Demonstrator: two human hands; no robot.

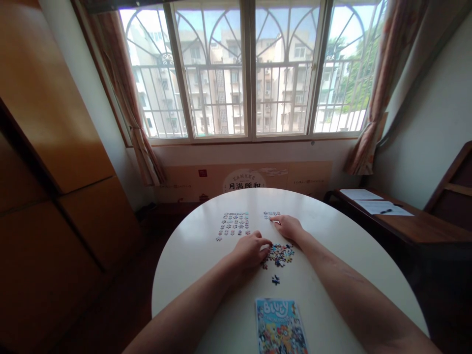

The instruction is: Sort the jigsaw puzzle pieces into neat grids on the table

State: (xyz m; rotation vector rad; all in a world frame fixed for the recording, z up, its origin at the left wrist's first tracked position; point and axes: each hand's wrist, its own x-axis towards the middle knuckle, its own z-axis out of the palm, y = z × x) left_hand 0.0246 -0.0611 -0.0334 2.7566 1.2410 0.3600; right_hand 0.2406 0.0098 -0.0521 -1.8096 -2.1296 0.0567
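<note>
My left hand (253, 247) rests at the left edge of a loose pile of jigsaw puzzle pieces (282, 254). Its index finger and thumb are apart, with the fingertips over the pile. Farther back, my right hand (288, 227) has its fingertips on a small puzzle piece (271, 219) at the lower edge of a short group of pieces (272, 214). The fingertips partly cover that piece. Left of both hands, several pieces lie in spaced rows (233, 223). One dark blue cluster of pieces (276, 280) lies apart, in front of the pile.
A Bluey puzzle picture sheet or box (280, 324) lies near me on the round white table (191, 275). Beyond the table's right edge stands a brown wooden bench (435, 228) bearing papers (383, 207) and a pen. Wooden cabinets (73, 123) line the left, with a barred window behind.
</note>
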